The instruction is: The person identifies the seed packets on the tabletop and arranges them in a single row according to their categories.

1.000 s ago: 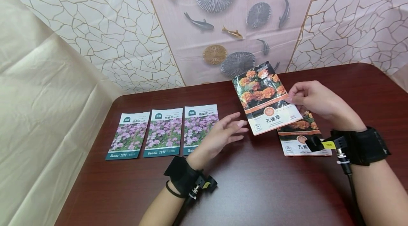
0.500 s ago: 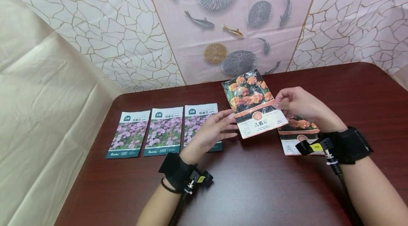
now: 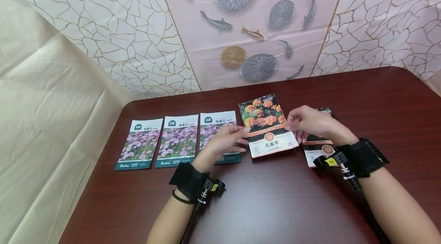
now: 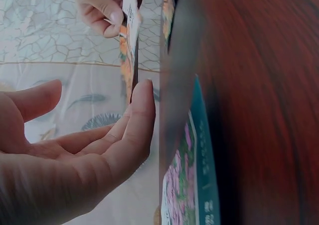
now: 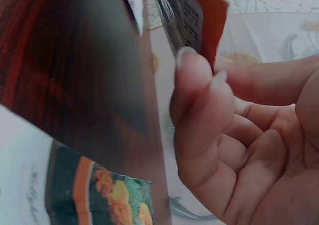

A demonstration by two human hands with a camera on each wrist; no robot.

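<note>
My right hand [image 3: 311, 123] pinches the right edge of a marigold seed packet [image 3: 268, 129], its orange-flower front facing up. In the right wrist view the thumb and fingertips grip the packet's edge [image 5: 212, 16]. The left hand [image 3: 224, 140] is at the packet's left edge with fingers extended; in the left wrist view its thumb stands apart, and the fingertips are close to the packet [image 4: 130, 41], contact unclear. Under the right hand lies a second marigold packet [image 3: 311, 155], partly hidden.
Three purple-flower seed packets lie in a row at the left: one outermost [image 3: 140, 144], one in the middle [image 3: 177, 140], and one [image 3: 213, 123] partly covered by the left hand. The dark wooden table [image 3: 272, 202] meets a patterned cloth backdrop [image 3: 206, 72].
The right hand has brought the held marigold packet left and down toward the table, uncovering more of the second one. The left hand has shifted slightly left.
</note>
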